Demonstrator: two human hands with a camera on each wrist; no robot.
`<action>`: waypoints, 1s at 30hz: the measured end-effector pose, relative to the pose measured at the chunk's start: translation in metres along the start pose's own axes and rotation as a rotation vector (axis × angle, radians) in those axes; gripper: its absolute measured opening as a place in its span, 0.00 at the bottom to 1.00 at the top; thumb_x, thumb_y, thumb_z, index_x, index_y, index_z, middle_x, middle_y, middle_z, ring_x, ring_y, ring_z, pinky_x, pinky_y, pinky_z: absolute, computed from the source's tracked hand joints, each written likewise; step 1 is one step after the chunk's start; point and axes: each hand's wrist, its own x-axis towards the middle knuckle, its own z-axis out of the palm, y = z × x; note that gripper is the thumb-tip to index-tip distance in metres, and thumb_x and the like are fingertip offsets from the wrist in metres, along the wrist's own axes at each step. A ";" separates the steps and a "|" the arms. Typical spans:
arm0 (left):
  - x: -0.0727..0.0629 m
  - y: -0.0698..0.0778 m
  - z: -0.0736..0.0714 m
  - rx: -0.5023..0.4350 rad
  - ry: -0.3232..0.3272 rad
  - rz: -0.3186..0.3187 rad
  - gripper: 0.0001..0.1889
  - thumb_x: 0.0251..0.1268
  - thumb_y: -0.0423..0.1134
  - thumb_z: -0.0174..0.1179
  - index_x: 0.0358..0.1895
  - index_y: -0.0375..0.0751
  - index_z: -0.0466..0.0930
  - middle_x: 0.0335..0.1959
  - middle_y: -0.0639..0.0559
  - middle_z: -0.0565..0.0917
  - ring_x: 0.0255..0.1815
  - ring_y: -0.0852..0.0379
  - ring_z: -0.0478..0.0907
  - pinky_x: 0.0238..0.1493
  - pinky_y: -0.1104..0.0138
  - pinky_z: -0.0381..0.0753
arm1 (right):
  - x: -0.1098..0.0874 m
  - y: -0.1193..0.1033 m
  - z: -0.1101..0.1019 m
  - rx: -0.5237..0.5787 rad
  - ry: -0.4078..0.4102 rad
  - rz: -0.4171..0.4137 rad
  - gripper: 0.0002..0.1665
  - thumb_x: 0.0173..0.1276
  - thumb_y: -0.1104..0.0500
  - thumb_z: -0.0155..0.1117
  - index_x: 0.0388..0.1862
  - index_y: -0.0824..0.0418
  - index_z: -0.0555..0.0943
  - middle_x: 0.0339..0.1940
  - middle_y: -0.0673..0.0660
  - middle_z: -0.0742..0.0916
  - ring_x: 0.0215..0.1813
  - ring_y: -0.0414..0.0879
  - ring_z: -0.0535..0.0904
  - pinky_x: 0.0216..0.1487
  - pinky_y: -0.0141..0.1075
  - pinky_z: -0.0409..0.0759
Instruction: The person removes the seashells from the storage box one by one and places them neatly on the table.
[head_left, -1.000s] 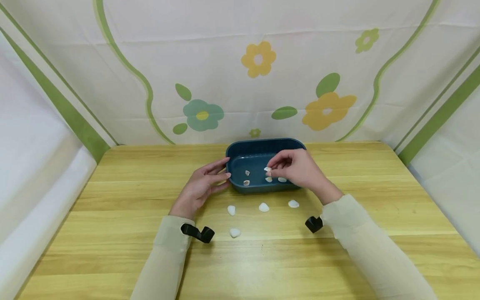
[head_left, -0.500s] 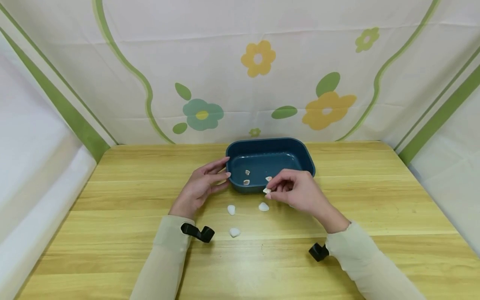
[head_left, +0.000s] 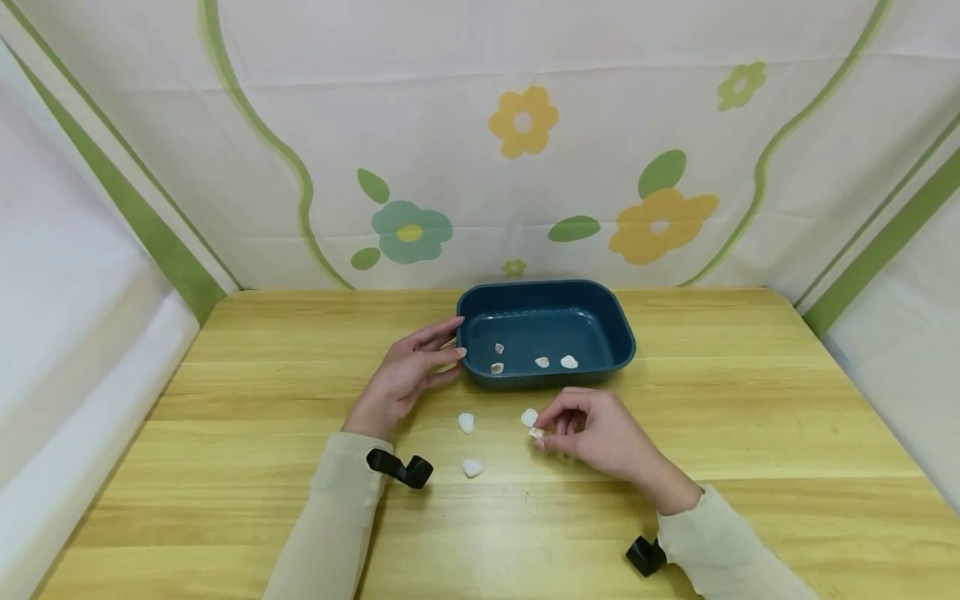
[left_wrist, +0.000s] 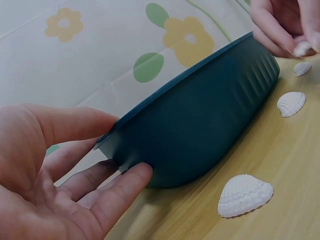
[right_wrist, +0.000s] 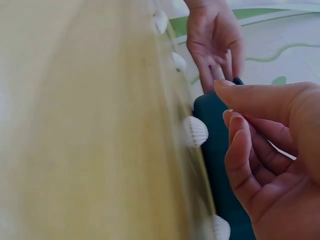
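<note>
A dark blue rectangular basin [head_left: 547,382] stands at the back of the table. My left hand [head_left: 408,367] rests its fingertips against the basin's left end; in the left wrist view the thumb touches near the rim and the fingers lie along the outer wall. In front of the basin, my right hand [head_left: 603,433] pinches a small seashell [head_left: 536,433] between thumb and fingertips. Just behind that shell lies a white seashell [head_left: 529,417] on the table. Several small shells, among them a white one [head_left: 569,362], lie inside the basin along its front side.
Two more white shells lie on the wooden table [head_left: 225,467], one nearer the basin [head_left: 466,422] and one closer to the front [head_left: 472,468]. The right wrist view shows another shell [right_wrist: 221,227] low beside the basin. A flower-printed cloth [head_left: 300,100] hangs behind.
The right hand has come from over the basin out past its front rim to the table, carrying the pinched shell. The left hand stays at the basin's end.
</note>
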 end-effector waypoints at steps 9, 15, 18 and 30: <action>0.002 -0.001 0.002 -0.003 -0.004 -0.003 0.32 0.78 0.29 0.63 0.81 0.48 0.71 0.86 0.51 0.66 0.79 0.43 0.74 0.76 0.49 0.79 | -0.001 0.008 0.005 -0.038 -0.093 0.026 0.10 0.58 0.58 0.87 0.34 0.49 0.91 0.25 0.46 0.85 0.26 0.38 0.76 0.27 0.28 0.74; 0.002 -0.001 0.000 -0.012 0.003 -0.005 0.32 0.78 0.28 0.63 0.82 0.47 0.71 0.86 0.51 0.66 0.79 0.41 0.73 0.75 0.48 0.79 | 0.000 0.006 0.006 -0.061 -0.090 0.045 0.10 0.58 0.58 0.87 0.34 0.49 0.91 0.26 0.45 0.84 0.26 0.38 0.75 0.27 0.28 0.73; 0.001 -0.001 0.000 -0.017 0.008 -0.006 0.32 0.78 0.28 0.62 0.82 0.47 0.71 0.86 0.51 0.66 0.80 0.41 0.73 0.75 0.49 0.79 | 0.001 0.006 0.006 -0.068 -0.094 0.053 0.11 0.58 0.58 0.87 0.34 0.49 0.90 0.25 0.45 0.84 0.26 0.38 0.76 0.27 0.28 0.73; 0.003 -0.002 0.001 -0.014 0.015 -0.004 0.32 0.77 0.28 0.63 0.81 0.47 0.71 0.85 0.51 0.67 0.79 0.42 0.74 0.74 0.49 0.80 | 0.001 0.007 0.006 -0.079 -0.120 0.060 0.11 0.57 0.56 0.88 0.34 0.49 0.90 0.23 0.45 0.83 0.26 0.38 0.76 0.27 0.29 0.74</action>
